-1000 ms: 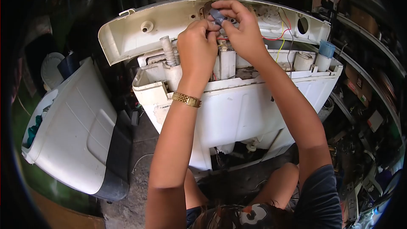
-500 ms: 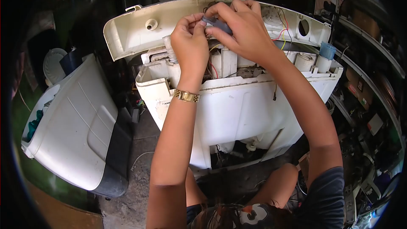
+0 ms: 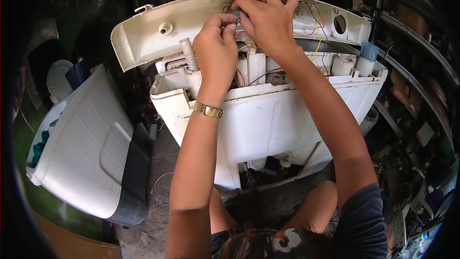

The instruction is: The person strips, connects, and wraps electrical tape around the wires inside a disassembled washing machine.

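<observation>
My left hand (image 3: 218, 33) and my right hand (image 3: 268, 21) meet above the open back of a white washing machine (image 3: 273, 120). Thumb and fingers of both are pinched on a small dark grey piece (image 3: 236, 15). It may be electrical tape, but the fingers cover most of it. Behind the hands the long cream panel (image 3: 139, 38) is tilted up with its hollow inside facing me. Red wire (image 3: 306, 34), yellow wire (image 3: 317, 43) and dark wires run from this panel down into the machine. A ribbed hose (image 3: 189, 55) stands left of my left wrist.
A second white machine body with a dark base (image 3: 91, 148) leans at the left. A blue-topped white tube (image 3: 368, 56) stands at the machine's right corner. Cluttered metal shelves (image 3: 421, 57) line the right side. A thin cable (image 3: 160, 178) lies on the floor.
My right hand has shifted slightly up and left, its fingers closing nearer my left hand. Less of the dark grey piece shows. The panel appears slightly higher and further left in view.
</observation>
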`<state>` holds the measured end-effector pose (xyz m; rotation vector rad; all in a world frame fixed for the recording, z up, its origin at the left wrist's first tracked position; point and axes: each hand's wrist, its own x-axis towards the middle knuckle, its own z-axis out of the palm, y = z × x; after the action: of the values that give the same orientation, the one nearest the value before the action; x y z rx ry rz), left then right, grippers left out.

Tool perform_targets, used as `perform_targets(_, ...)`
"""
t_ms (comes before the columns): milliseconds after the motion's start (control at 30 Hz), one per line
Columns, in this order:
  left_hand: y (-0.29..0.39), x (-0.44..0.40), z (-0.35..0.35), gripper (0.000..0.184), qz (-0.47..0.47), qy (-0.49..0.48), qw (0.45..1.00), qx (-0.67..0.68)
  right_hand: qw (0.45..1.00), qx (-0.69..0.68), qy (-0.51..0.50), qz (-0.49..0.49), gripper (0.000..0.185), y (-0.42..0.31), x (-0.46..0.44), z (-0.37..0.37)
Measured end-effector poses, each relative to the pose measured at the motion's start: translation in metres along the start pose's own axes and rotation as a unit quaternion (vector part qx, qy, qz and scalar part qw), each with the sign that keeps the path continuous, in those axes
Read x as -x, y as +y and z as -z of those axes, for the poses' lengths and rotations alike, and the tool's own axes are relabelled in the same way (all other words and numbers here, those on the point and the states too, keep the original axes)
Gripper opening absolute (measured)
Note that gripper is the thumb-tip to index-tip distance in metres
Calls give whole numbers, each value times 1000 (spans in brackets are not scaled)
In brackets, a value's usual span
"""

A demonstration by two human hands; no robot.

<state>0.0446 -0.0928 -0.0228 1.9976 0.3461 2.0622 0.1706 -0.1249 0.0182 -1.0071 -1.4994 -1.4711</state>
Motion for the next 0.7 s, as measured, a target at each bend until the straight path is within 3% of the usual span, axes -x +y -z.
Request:
perform_targets(200, -1, -1, -1, 7, 4, -40, 999, -13, 995, -89, -30, -29, 31, 2, 2, 11)
perform_targets(400, 0, -1, -3, 6, 6, -44, 999, -21, 972, -203, -8, -119, 45, -10, 8, 20)
perform_targets(700, 2, 2, -8, 5, -19, -34, 997, -65, 967, -221, 34, -121, 58, -19, 16, 21)
